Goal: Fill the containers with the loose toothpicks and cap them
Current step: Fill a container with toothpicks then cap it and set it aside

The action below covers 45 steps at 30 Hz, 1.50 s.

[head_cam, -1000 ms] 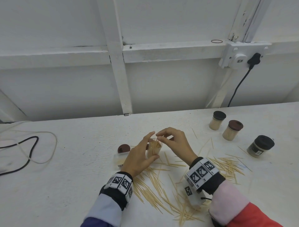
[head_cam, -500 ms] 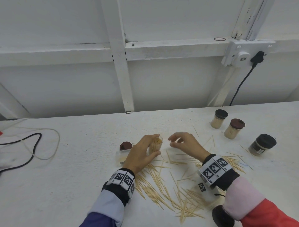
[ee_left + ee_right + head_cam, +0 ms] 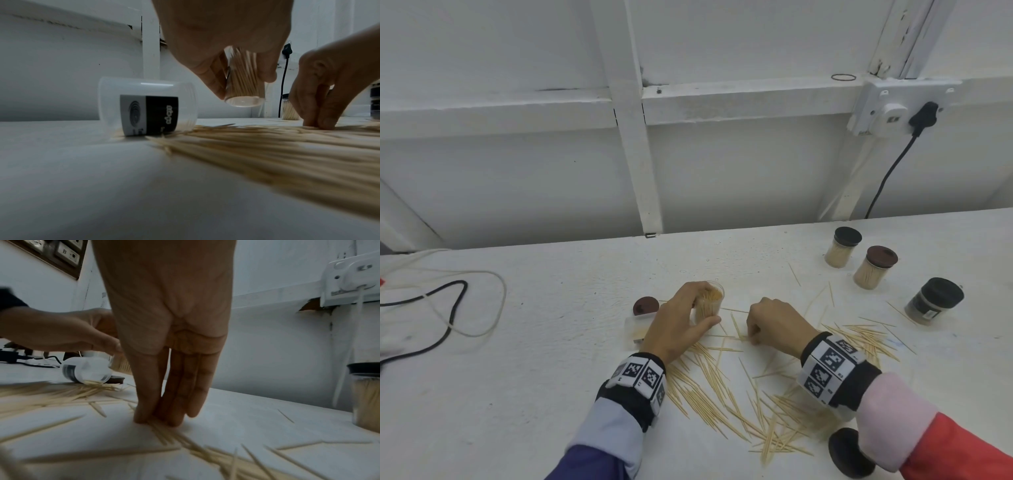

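While the left hand (image 3: 681, 325) grips the open container (image 3: 709, 301) at centre desk (image 3: 551, 394), the right hand (image 3: 774, 322), at its three o'clock, pinches loose toothpicks (image 3: 164, 431); filling continues, so next comes lifting them in, probably.

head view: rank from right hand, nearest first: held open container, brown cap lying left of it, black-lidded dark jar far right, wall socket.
From the right hand:
1. Held open container, just to its left, in the left hand.
2. Brown cap, farther left, flat on the table.
3. Black-lidded dark jar, far right.
4. Wall socket, up on the wall.
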Each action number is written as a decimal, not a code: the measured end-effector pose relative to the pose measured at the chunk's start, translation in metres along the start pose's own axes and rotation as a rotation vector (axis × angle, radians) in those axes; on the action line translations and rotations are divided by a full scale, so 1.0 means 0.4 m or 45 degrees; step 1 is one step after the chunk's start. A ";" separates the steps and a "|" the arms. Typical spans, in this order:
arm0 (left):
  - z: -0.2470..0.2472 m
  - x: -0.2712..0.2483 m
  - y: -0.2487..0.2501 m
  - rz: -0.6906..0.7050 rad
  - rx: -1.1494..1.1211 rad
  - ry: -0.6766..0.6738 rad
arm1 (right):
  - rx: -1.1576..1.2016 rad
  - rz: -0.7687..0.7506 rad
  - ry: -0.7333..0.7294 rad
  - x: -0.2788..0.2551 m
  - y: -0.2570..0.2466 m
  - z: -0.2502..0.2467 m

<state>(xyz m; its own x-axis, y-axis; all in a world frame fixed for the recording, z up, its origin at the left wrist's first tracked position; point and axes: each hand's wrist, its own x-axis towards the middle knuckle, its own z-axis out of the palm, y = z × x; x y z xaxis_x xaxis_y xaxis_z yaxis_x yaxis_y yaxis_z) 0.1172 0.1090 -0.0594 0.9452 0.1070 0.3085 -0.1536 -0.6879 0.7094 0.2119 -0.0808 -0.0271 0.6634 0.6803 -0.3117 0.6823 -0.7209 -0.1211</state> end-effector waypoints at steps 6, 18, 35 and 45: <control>0.002 0.001 0.004 0.029 -0.003 -0.001 | -0.146 -0.049 0.025 -0.014 -0.006 -0.004; 0.002 0.001 0.002 -0.082 -0.009 -0.041 | -0.097 -0.071 -0.017 -0.023 0.014 0.000; -0.001 0.000 0.004 -0.086 0.003 -0.064 | -0.160 -0.009 -0.021 -0.035 -0.005 0.013; -0.001 0.001 0.008 -0.110 0.006 -0.070 | 0.501 -0.119 0.021 -0.033 0.045 -0.043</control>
<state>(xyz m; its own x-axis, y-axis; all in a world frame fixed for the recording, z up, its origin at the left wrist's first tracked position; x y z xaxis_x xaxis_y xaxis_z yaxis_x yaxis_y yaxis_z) 0.1170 0.1072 -0.0567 0.9692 0.1267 0.2113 -0.0698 -0.6814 0.7285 0.2206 -0.1006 -0.0087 0.6112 0.7449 -0.2676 0.5723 -0.6495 -0.5007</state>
